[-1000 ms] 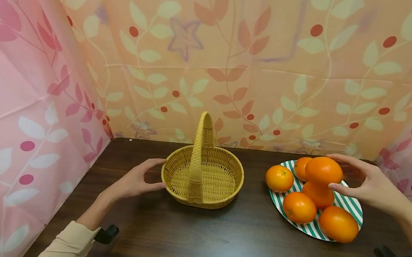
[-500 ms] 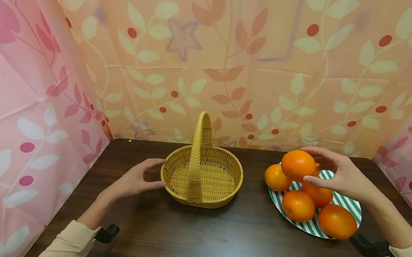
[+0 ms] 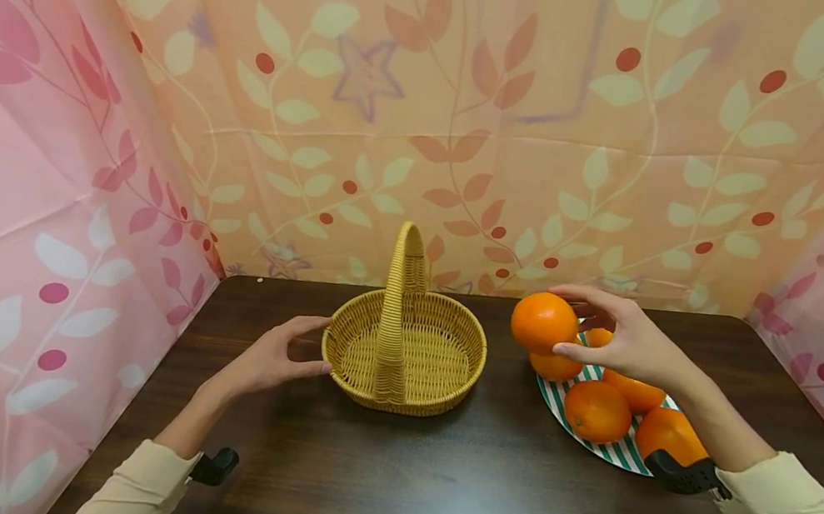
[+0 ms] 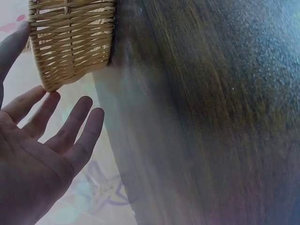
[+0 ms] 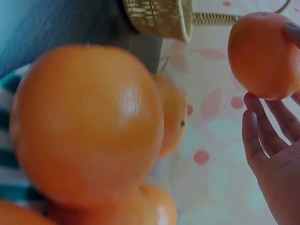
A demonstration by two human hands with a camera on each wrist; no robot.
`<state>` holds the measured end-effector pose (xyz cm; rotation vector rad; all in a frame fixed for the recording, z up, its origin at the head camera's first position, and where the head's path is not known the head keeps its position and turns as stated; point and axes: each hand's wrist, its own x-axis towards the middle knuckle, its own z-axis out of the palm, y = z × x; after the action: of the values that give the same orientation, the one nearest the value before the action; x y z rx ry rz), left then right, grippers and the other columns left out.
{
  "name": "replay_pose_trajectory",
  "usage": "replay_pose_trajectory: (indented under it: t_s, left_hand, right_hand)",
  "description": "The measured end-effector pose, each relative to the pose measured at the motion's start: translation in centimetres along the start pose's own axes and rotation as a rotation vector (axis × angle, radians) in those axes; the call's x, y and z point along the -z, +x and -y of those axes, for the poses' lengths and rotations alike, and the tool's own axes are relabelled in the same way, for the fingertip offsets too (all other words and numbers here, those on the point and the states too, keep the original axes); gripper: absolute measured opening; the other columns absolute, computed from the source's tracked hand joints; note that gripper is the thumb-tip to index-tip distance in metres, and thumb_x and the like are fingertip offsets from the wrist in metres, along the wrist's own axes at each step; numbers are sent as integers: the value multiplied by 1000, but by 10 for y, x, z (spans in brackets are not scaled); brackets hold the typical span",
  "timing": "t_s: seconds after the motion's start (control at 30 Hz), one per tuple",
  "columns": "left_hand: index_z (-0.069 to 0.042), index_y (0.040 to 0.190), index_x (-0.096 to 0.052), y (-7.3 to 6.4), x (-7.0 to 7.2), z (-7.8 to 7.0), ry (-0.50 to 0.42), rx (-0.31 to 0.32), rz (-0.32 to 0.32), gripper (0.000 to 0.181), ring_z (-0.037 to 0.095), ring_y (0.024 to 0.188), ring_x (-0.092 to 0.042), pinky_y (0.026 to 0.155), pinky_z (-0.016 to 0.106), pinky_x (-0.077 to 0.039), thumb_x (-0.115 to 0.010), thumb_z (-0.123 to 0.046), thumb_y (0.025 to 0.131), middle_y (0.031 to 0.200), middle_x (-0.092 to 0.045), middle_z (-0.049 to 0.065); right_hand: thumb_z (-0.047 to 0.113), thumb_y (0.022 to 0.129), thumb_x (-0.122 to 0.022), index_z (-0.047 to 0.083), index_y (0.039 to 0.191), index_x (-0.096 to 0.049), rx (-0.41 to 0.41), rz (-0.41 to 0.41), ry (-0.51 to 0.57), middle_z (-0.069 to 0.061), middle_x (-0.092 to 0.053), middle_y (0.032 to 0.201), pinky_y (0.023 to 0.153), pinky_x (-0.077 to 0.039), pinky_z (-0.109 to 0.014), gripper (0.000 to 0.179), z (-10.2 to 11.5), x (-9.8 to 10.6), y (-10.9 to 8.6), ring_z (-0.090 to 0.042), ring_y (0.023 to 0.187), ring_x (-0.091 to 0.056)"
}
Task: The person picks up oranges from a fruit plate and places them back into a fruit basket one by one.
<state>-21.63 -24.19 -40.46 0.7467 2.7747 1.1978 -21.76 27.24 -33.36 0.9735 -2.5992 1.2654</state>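
In the head view, my right hand (image 3: pixel 629 338) holds an orange (image 3: pixel 544 323) between thumb and fingers, above the left edge of a green-and-white striped plate (image 3: pixel 620 456). The same orange (image 5: pixel 263 56) shows in the right wrist view with the fingertips beneath it. Several more oranges (image 3: pixel 597 412) lie on the plate, partly hidden by the hand and forearm. At centre stands a yellow wicker basket (image 3: pixel 434 403) with a tall arched handle; nothing lies in it. My left hand (image 3: pixel 261 365) touches its left rim with thumb and fingertips, the other fingers (image 4: pixel 89 136) spread loosely.
Everything stands on a dark wooden table (image 3: pixel 388 481). Bare tabletop lies between basket and plate and along the front. A floral curtain (image 3: pixel 471 129) hangs right behind the table's back edge, with pink fabric (image 3: pixel 43 252) on the left. Dark wrist straps (image 3: pixel 215 467) show at both sleeves.
My right hand has carried the orange leftward from over the middle of the plate to its left edge, nearer the basket. The left hand and basket have stayed in place.
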Motion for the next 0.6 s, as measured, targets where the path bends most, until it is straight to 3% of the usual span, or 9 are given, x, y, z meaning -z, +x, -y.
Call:
replay_pose_trajectory:
  t_s: [0.4,0.6]
  left_hand:
    - [4,146,-50,0,1,-4,-6,-22,5,72,45,129,-49,100,58,-47,-83,-23,88,144,-51,22]
    - [2,147,-49,0,1,-4,-4,6,12,74,44,129,-49,101,57,-46,-83,-25,88,145,-50,21]
  right_hand:
    - [11,86,-84,15,145,-56,29,65,111,0,-62,130,93,-53,-41,66,8,-36,25,-20,110,-61]
    - [14,84,-87,14,144,-56,47,78,123,-1,-62,130,91,-53,-47,68,9,-49,32,-21,110,-62]
